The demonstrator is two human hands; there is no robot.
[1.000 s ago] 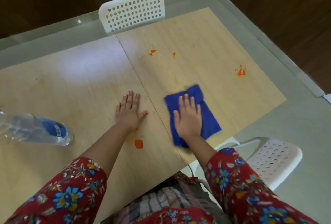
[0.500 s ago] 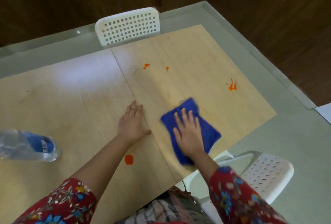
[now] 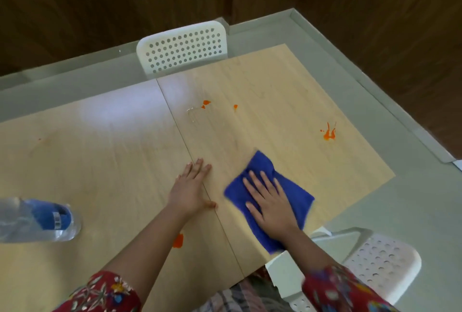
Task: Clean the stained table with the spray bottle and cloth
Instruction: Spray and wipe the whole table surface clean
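A blue cloth [image 3: 297,191] lies flat on the light wooden table [image 3: 275,87], near its front right edge. My right hand [image 3: 268,206] presses flat on the cloth, fingers spread. Flat on the bare wood to its left rests my left hand [image 3: 191,188], holding nothing, over the seam between the two table halves. Orange stains mark the table: one splash at the right [image 3: 328,133], two small spots farther back [image 3: 206,104], and a blot [image 3: 178,240] beside my left forearm. A clear bottle with a blue label [image 3: 37,219] lies on its side at the far left.
A white perforated chair [image 3: 183,45] stands at the table's far side. Another white chair [image 3: 375,259] sits at the near right, just past the table's edge. Grey floor and dark wooden walls surround the table.
My right hand has slid the cloth a little to the right and turned it. The view has tilted up, showing more wall. My left hand stays flat in place.
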